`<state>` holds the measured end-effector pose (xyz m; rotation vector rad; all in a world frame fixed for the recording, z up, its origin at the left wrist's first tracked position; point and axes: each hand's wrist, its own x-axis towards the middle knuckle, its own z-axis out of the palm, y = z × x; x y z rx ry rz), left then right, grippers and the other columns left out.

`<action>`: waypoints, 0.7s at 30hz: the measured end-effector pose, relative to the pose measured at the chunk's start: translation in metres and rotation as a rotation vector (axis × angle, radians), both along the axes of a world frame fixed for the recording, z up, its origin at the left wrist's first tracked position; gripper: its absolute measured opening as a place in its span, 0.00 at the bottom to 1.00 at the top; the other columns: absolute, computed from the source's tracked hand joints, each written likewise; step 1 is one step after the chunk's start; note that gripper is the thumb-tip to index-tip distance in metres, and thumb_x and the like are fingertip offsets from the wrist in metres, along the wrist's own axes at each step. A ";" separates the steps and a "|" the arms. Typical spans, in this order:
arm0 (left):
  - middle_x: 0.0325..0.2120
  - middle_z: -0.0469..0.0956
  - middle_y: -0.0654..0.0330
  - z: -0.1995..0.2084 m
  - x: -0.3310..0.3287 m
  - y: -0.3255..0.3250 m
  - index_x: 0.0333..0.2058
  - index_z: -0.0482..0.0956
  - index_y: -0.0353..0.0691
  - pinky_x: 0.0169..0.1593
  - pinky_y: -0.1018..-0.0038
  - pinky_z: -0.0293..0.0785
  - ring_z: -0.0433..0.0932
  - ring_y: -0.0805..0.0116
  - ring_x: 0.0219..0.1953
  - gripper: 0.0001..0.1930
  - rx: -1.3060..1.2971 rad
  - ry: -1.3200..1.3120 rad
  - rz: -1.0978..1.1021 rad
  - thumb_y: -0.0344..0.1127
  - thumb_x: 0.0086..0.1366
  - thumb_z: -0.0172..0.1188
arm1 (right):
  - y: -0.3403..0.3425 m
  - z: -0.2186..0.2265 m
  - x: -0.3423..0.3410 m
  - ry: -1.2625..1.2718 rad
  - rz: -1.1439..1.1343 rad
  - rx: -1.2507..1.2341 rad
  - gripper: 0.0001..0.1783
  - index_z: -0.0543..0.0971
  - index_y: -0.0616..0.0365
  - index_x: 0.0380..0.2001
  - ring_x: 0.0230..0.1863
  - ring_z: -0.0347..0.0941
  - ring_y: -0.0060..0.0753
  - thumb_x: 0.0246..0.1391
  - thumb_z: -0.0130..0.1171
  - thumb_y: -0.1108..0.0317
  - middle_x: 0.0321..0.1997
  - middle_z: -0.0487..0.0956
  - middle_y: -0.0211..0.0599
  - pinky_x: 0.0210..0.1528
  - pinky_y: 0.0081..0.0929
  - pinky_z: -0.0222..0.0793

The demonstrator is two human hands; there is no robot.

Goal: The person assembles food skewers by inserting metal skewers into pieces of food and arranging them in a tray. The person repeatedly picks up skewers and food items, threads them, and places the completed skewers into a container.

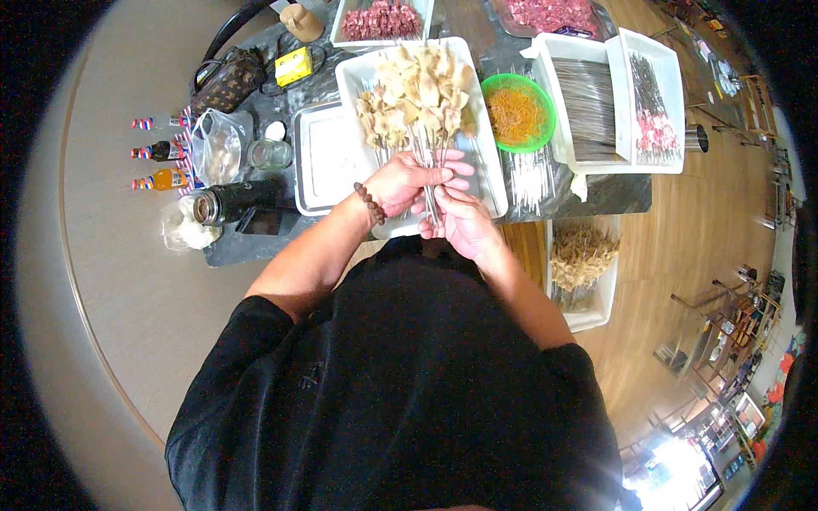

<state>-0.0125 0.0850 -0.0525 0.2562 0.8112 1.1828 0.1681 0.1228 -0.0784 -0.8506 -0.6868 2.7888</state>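
A bundle of metal skewers (426, 145) threaded with pale, cream-coloured pieces is gathered between my two hands above a white tub (498, 189). My left hand (400, 180), with a beaded bracelet at the wrist, closes round the skewer shafts, its fingers partly spread behind them. Lower down, my right hand (460, 220) grips the bare ends of the same shafts. More skewers with pale pieces (379, 119) lie in the tub beyond my hands. Which skewers are held and which rest in the tub is hard to separate.
Left of the tub stands a white tray (324, 162), with a glass jar (270, 154) and a black flask (230, 203) farther left. On the right are a green bowl (547, 123) of orange strands and tubs of bare skewers (584, 102) and meat skewers (654, 128). A lower tub (596, 317) holds brownish skewers.
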 end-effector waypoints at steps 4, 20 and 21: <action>0.46 0.83 0.45 -0.012 0.005 -0.004 0.54 0.74 0.29 0.52 0.63 0.83 0.83 0.56 0.49 0.16 -0.030 0.043 0.000 0.25 0.68 0.60 | 0.003 0.020 0.001 -0.119 0.105 0.056 0.23 0.77 0.59 0.51 0.43 0.84 0.43 0.73 0.45 0.51 0.45 0.83 0.44 0.46 0.42 0.82; 0.42 0.85 0.55 0.035 0.019 0.014 0.56 0.75 0.31 0.42 0.74 0.83 0.84 0.67 0.39 0.15 0.123 0.369 0.276 0.30 0.74 0.54 | 0.011 0.016 -0.048 0.102 -0.525 -0.272 0.31 0.77 0.45 0.51 0.55 0.72 0.35 0.70 0.34 0.35 0.54 0.78 0.31 0.57 0.45 0.65; 0.40 0.85 0.56 0.028 0.018 0.007 0.53 0.77 0.32 0.37 0.76 0.81 0.82 0.71 0.34 0.13 0.064 0.353 0.241 0.31 0.74 0.55 | 0.011 0.018 -0.049 -0.039 -0.472 -0.240 0.31 0.77 0.45 0.49 0.51 0.72 0.32 0.70 0.34 0.35 0.49 0.79 0.27 0.54 0.42 0.66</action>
